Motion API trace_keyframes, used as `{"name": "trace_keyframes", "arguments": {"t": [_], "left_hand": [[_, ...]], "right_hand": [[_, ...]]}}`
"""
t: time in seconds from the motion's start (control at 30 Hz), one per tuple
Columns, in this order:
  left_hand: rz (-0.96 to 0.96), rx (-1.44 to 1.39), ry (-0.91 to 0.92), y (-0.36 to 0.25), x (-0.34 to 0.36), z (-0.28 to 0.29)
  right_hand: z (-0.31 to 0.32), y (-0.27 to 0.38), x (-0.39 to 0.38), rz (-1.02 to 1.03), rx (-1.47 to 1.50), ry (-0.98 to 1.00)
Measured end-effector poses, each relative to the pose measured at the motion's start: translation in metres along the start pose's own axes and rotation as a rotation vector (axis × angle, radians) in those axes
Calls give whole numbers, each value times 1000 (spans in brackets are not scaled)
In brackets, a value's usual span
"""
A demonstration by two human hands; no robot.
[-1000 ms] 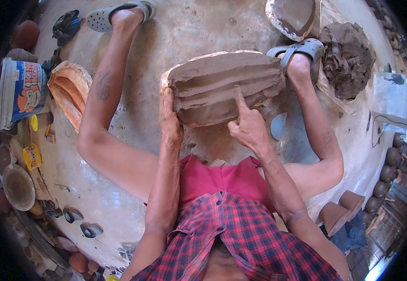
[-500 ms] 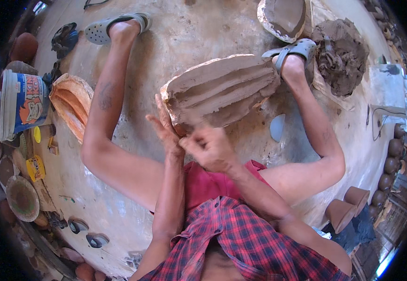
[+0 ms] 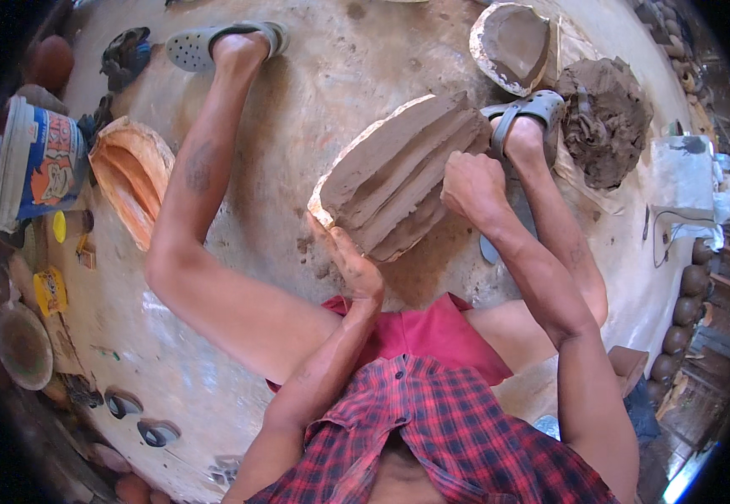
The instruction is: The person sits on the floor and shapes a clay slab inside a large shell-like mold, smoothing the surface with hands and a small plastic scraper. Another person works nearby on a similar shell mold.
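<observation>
A long oval mold with a pale, crusted rim (image 3: pixel 324 191) lies between my feet, tilted up to the right. Grey-brown clay (image 3: pixel 403 172) fills it, with long ridges and grooves running lengthwise. My left hand (image 3: pixel 352 265) rests against its lower left end, fingers stretched along the edge. At the clay's right side is my right hand (image 3: pixel 474 186), closed in a fist with the knuckles up. Its fingertips are curled out of sight, so whether anything is in them is hidden.
An orange-brown hollow mold (image 3: pixel 134 176) lies beside my left leg, near a white and blue bucket (image 3: pixel 10 172). A clay-lined round mold (image 3: pixel 512 49) and a large clay heap (image 3: pixel 604 126) sit beyond my right foot. A pale blue piece (image 3: pixel 488 249) lies partly hidden by my right forearm.
The clay-filled mold has turned, its right end swinging away from me. My hands, close together before, are now apart: the left on the near left end, the right moved rightward to the clay's side.
</observation>
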State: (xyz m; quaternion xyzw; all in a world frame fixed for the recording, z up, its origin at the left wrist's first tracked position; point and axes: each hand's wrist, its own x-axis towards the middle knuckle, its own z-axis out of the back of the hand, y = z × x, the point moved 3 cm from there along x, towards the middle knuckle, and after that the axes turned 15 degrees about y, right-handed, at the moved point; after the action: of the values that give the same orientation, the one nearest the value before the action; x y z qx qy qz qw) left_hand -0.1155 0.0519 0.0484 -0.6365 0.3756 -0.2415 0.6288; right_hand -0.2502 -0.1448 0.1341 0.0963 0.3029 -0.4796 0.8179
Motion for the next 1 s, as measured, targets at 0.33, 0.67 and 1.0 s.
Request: {"name": "trace_keyframes", "arguments": {"t": [0.33, 0.67, 1.0], "left_hand": [[-79, -33, -10, -4, 3, -2], [15, -172, 123, 9, 41, 23], [166, -361, 212, -3, 52, 28]], "right_hand": [[-10, 118, -86, 223, 118, 52], [38, -15, -118, 269, 749, 132], [35, -215, -138, -244, 1186, -791]]}}
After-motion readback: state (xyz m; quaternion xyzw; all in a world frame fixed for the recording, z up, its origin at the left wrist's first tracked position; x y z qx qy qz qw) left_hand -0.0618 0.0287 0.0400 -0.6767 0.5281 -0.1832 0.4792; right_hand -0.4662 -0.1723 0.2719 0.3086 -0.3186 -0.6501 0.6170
